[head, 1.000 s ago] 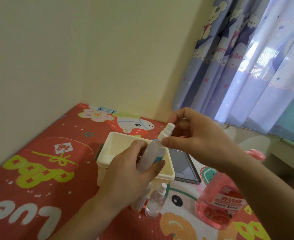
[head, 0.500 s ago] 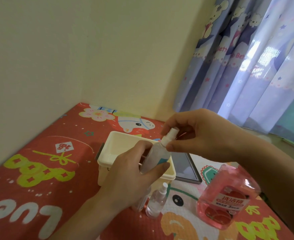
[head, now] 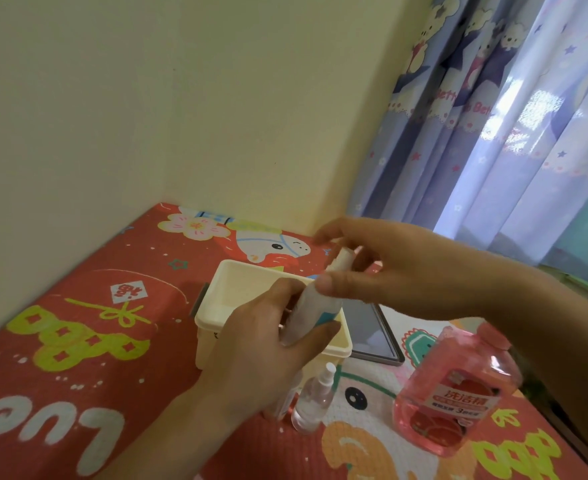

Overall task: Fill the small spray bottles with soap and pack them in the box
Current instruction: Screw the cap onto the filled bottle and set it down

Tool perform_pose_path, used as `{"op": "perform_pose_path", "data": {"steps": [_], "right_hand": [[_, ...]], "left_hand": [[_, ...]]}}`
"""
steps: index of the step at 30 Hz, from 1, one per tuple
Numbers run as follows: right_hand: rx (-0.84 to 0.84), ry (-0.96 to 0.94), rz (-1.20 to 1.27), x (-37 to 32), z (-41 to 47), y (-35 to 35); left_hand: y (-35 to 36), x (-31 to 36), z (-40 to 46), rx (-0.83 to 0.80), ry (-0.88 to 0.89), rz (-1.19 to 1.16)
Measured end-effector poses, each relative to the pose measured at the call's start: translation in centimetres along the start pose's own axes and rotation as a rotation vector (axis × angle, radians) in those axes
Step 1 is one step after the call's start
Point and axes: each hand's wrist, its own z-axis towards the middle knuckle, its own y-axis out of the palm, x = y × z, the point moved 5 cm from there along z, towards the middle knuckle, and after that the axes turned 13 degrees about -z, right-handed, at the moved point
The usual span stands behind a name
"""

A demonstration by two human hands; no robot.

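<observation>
Nearest the viewer, a clear spray bottle [head: 311, 400] stands upright on the mat [head: 78, 341], its white nozzle fitted; its contents cannot be judged from this view. Something pale stands just left of it, mostly hidden by the left hand. To the right stands the pink soap jug [head: 457, 393], roughly half full, its cap area blurred. Above these, the left hand [head: 264, 348] wraps its fingers and thumb round the body of a white bottle [head: 315, 306], tilted, over the front edge of the box [head: 237, 292]. The right hand [head: 382, 268] pinches the nozzle [head: 341, 261] of that bottle between thumb and fingers; whether it is being screwed on or off cannot be told. The visible part of the box interior holds no bottles. A dark tablet [head: 368, 327] lies just beyond the box. Judged progress: early, with packing not yet begun and at least two bottles left to go in.
</observation>
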Motion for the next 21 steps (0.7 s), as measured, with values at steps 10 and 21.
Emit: {"op": "perform_pose_path", "data": {"steps": [10,21], "right_hand": [[0.090,0.171,-0.168,0.9,1.1,0.8],[0.163,0.160,-0.240,0.2,1.1,0.3]], "left_hand": [[0.4,0.2,-0.4,-0.007,0.021,0.014],[0.6,0.3,-0.6,0.004,0.039,-0.030]]}}
